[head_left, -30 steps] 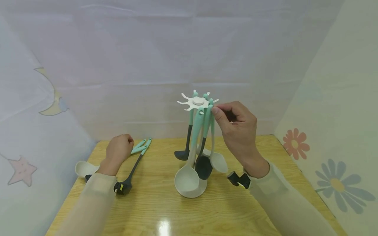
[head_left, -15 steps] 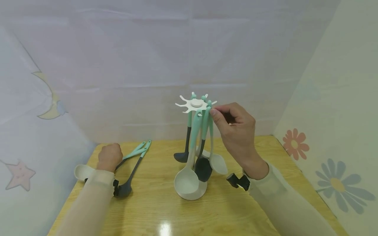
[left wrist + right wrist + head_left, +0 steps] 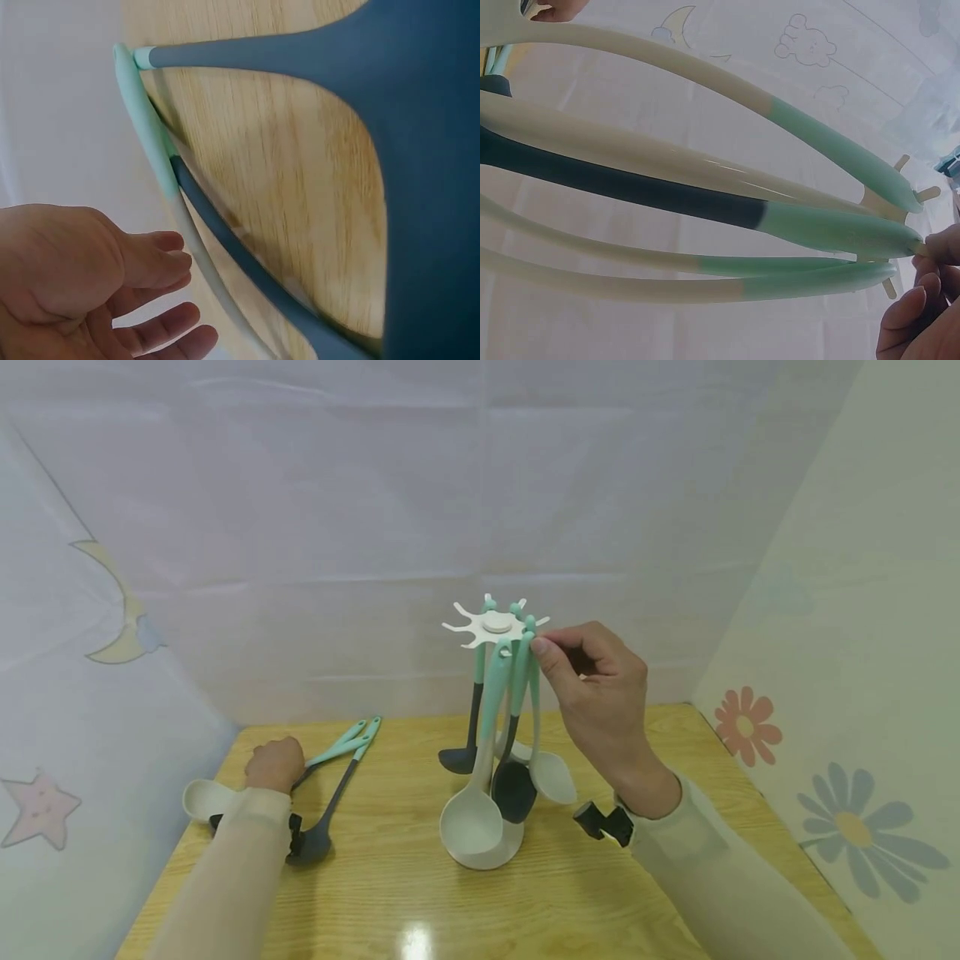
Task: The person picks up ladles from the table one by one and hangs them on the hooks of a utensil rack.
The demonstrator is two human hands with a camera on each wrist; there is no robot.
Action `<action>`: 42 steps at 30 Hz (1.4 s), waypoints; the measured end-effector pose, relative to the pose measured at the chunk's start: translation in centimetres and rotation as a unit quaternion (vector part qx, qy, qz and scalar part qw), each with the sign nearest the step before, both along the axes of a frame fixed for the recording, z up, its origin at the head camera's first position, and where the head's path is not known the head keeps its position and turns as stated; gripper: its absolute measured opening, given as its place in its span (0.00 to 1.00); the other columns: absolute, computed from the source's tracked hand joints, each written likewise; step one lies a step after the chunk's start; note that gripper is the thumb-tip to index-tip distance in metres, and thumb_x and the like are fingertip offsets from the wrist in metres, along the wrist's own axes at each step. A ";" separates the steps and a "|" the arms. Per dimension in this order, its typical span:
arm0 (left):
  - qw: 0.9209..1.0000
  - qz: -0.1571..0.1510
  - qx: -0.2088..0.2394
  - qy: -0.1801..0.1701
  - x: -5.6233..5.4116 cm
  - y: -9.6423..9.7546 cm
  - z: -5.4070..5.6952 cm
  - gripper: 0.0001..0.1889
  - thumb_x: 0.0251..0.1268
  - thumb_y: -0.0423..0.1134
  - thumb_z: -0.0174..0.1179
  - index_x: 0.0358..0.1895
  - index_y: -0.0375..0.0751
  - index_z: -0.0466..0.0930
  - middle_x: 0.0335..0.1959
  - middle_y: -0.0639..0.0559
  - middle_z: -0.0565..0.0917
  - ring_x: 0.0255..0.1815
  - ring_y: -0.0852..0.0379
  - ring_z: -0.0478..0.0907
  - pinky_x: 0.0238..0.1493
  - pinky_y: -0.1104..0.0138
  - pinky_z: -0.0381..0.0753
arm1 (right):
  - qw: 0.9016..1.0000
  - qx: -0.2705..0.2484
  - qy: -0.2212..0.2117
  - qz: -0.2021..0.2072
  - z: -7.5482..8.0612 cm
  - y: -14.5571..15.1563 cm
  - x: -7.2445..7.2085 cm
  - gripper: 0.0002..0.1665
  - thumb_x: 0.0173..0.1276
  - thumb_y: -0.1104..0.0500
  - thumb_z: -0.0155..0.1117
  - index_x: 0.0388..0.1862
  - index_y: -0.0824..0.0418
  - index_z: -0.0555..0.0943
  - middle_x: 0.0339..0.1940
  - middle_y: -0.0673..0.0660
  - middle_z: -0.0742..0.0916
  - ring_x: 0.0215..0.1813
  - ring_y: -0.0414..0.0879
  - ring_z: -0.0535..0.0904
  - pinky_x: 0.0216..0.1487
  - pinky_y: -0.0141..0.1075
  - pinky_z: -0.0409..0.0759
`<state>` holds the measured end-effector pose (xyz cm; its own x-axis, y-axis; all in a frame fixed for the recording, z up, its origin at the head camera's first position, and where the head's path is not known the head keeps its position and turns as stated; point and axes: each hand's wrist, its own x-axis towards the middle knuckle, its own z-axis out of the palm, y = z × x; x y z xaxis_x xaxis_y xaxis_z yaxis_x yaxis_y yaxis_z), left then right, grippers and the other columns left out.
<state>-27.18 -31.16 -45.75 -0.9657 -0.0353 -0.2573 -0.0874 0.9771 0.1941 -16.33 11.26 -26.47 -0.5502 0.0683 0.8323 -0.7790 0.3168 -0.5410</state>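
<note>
A white utensil stand [image 3: 497,627] with curved hooks stands upright on the table, several mint-handled utensils hanging from it. My right hand [image 3: 606,681] pinches the tip of one hook, right at the handle end of a dark-headed utensil [image 3: 515,791]; the right wrist view has thumb and finger on that hook tip [image 3: 921,247]. A cream ladle [image 3: 472,821] hangs in front. At the table's left, my left hand [image 3: 276,764] is over loose utensils. Its fingers are loosely bent beside a cream-stemmed utensil [image 3: 196,244], with a dark stem [image 3: 240,259] just beyond.
A dark, broad-bladed turner [image 3: 315,843] lies right of my left forearm. The cream head of a spoon [image 3: 206,799] shows left of the sleeve. A wall stands behind the wooden table [image 3: 375,893], with patterned sheets on both sides.
My left hand has moved left and down, away from the mint handle ends. My right hand stays at the hook. The head view has shifted slightly.
</note>
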 end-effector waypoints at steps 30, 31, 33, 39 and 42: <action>0.993 -0.027 -0.005 0.111 0.1 0.1 1.9 0.13 0.74 0.25 0.52 0.30 0.23 0.80 0.23 0.33 0.83 0.22 0.43 0.81 0.21 0.52 0.82 | 1.000 0.006 0.008 0.011 0.2 0.2 0.1 0.03 0.68 0.74 0.69 0.37 0.69 0.87 0.32 0.59 0.88 0.28 0.38 0.76 0.29 0.27 0.73; 0.992 -0.026 0.000 0.120 0.1 0.1 2.3 0.13 0.73 0.24 0.51 0.30 0.22 0.80 0.22 0.34 0.82 0.21 0.43 0.80 0.20 0.53 0.81 | 1.000 0.006 0.008 0.011 0.3 0.2 0.1 0.04 0.68 0.74 0.69 0.37 0.69 0.87 0.32 0.59 0.88 0.28 0.38 0.76 0.29 0.27 0.73; 0.989 -0.025 0.004 0.144 0.2 0.3 3.3 0.11 0.72 0.24 0.52 0.35 0.19 0.82 0.23 0.32 0.83 0.20 0.42 0.81 0.20 0.53 0.82 | 1.000 0.007 0.009 0.009 0.3 0.2 0.1 0.04 0.69 0.74 0.69 0.37 0.69 0.87 0.32 0.59 0.88 0.28 0.38 0.76 0.30 0.27 0.73; 0.975 -0.005 0.024 0.219 0.9 1.7 7.4 0.13 0.75 0.29 0.58 0.55 0.25 0.86 0.39 0.30 0.89 0.32 0.34 0.86 0.33 0.47 0.86 | 1.000 0.010 0.004 0.006 0.3 0.2 0.2 0.02 0.70 0.72 0.69 0.36 0.69 0.87 0.32 0.59 0.88 0.28 0.39 0.75 0.30 0.27 0.73; 0.968 -0.004 0.046 0.247 2.0 3.1 9.5 0.14 0.78 0.32 0.59 0.59 0.28 0.85 0.44 0.31 0.89 0.35 0.35 0.86 0.33 0.48 0.84 | 1.000 0.012 0.002 0.003 0.3 0.2 0.2 0.04 0.69 0.74 0.69 0.36 0.68 0.87 0.32 0.59 0.88 0.28 0.39 0.75 0.29 0.27 0.73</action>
